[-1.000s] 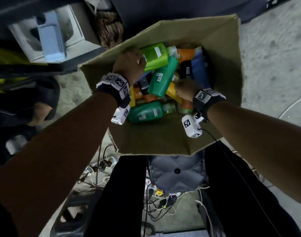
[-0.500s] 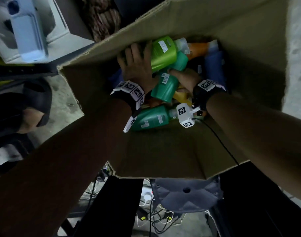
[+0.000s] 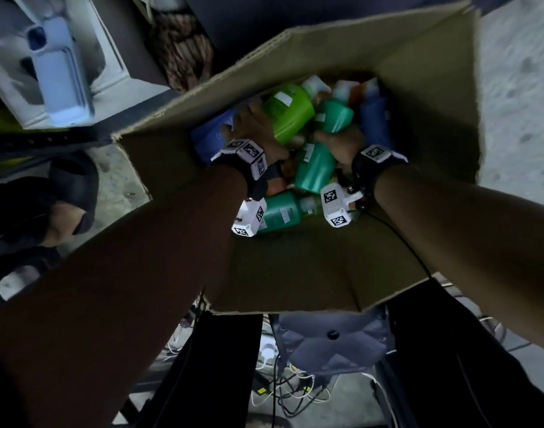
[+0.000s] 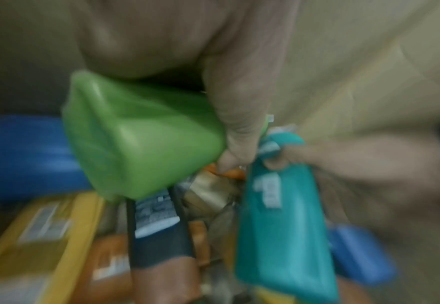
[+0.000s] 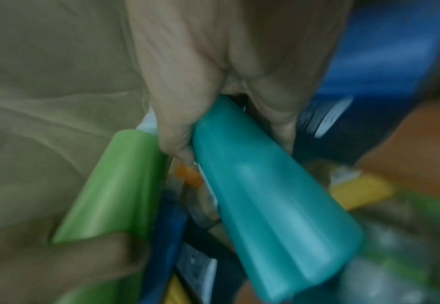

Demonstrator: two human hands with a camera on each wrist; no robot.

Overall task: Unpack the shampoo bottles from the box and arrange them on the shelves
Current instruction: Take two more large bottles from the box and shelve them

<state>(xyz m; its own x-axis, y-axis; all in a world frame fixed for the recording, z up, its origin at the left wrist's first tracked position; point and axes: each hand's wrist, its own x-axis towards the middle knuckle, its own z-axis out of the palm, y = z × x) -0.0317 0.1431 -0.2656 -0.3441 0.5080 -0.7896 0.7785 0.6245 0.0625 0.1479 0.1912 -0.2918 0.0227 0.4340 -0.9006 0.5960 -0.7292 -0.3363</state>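
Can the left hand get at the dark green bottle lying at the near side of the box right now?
Probably not as is: the left hand already grips the light green bottle. The dark green bottle lies uncovered just under that wrist, so the path looks free once the hand is emptied.
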